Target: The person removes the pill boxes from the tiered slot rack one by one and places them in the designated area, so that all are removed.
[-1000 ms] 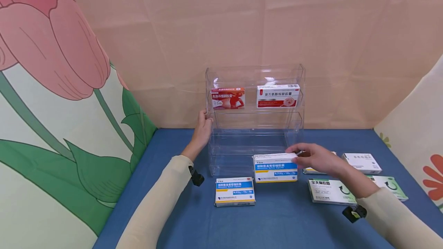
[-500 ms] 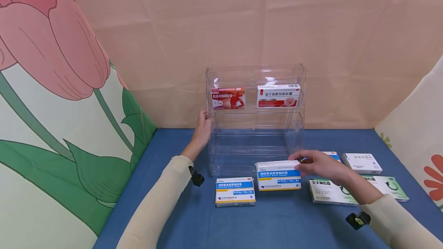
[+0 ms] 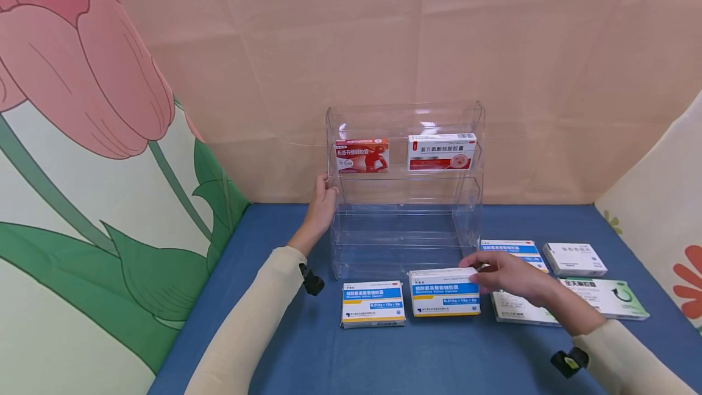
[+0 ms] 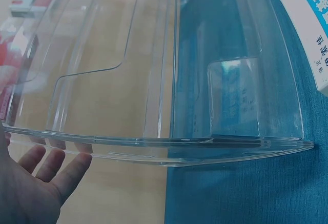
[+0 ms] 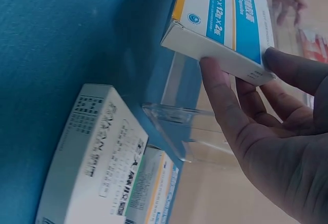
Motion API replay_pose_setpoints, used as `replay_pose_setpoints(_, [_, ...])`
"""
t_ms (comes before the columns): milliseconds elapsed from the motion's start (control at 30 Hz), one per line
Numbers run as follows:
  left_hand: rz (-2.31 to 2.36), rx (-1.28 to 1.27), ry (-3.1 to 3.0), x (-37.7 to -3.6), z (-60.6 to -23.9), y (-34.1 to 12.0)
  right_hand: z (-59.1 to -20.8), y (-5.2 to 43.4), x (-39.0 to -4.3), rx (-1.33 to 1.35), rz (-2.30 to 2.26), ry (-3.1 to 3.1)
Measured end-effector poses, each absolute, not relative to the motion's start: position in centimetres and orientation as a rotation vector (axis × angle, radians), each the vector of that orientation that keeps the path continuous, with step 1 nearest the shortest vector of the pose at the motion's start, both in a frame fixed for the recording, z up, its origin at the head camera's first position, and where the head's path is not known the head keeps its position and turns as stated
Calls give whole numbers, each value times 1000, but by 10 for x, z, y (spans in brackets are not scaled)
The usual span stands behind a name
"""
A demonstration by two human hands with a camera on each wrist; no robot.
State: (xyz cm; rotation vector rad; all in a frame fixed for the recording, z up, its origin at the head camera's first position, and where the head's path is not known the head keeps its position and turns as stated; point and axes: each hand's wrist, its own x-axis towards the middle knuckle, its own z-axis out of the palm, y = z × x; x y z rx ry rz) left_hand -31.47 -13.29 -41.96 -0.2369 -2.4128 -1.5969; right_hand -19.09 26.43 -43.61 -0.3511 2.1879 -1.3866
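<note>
R hand (image 3: 507, 273) grips a blue-white box (image 3: 444, 291) by its right end, thumb on one face and fingers on the other; the right wrist view shows the pinch clearly, w/ the box (image 5: 225, 24) held between thumb and fingers. The box sits low over the blue table (image 3: 384, 358), near edge at or almost on the cloth (can't tell which), just right of a matching blue-white box (image 3: 373, 303) lying flat. Both are just in front of the clear acrylic rack (image 3: 404, 194).

L hand (image 3: 322, 200) is flat against the rack's left side wall, fingers straight, steadying it; the left wrist view shows the open palm (image 4: 31, 183) by the clear wall (image 4: 154, 80).

Rack's top tier holds a red box (image 3: 362, 155) on the left and a white-red box (image 3: 441, 151) on the right; lower tiers look bare. To the right of the held box lie more packs: another blue-white one (image 3: 512, 249), a white box (image 3: 574, 259) and a green-white box (image 3: 603, 297) farther right, plus a white pack (image 3: 521, 313) partly under the R wrist.

Step in hand, as I read it: handling the held box at the table in front of the rack, prob. lining it up beside its twin. Next move calls for keeping the end pinch firm, box level, and the L hand bracing the rack so it doesn't shift.
</note>
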Motion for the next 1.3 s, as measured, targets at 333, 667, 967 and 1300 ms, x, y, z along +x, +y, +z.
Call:
replay_pose_setpoints(333, [-1610,-236,-2415,-314,-419,-132,-447,266,-187,-338,-1403,2141])
replay_pose_setpoints(667, [-1621,-245,-2409,-313,-418,-132,-454,269,-185,-339,-1417,2111])
replay_pose_setpoints(967, [-1625,-260,-2410,-314,-419,-133,-457,272,-183,-321,-1426,2074])
replay_pose_setpoints(1300, [-1628,-257,-2417,-314,-419,-133,-464,271,-182,-281,-1423,2080])
